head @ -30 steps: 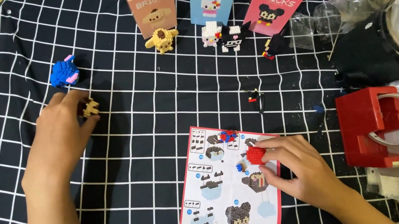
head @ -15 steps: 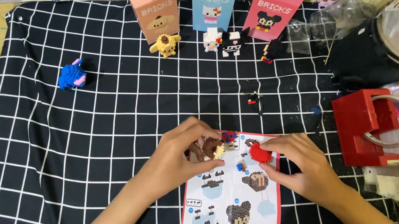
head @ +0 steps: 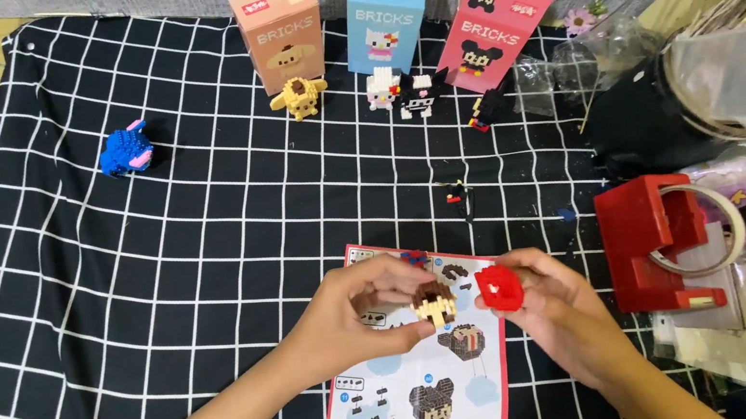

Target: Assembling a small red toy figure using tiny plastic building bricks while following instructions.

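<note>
My left hand (head: pixel 361 316) holds a small tan and brown brick piece (head: pixel 434 302) between thumb and fingers. My right hand (head: pixel 550 303) holds a red brick piece (head: pixel 499 288) just to the right of it; the two pieces are close, almost touching. Both hands hover over an illustrated instruction sheet (head: pixel 418 390) with a red border, lying on the black checked cloth (head: pixel 158 269).
Three tall boxes, peach (head: pixel 276 21), blue (head: pixel 385 17) and pink (head: pixel 493 22), stand at the back with small built figures in front. A blue figure (head: pixel 125 149) sits far left. A red tape dispenser (head: pixel 655 243) and clutter fill the right side. Loose bricks (head: pixel 456 194) lie mid-cloth.
My left hand travelled from the far left of the cloth, carrying the tan piece, to the sheet beside my right hand. The right hand lifted the red piece slightly.
</note>
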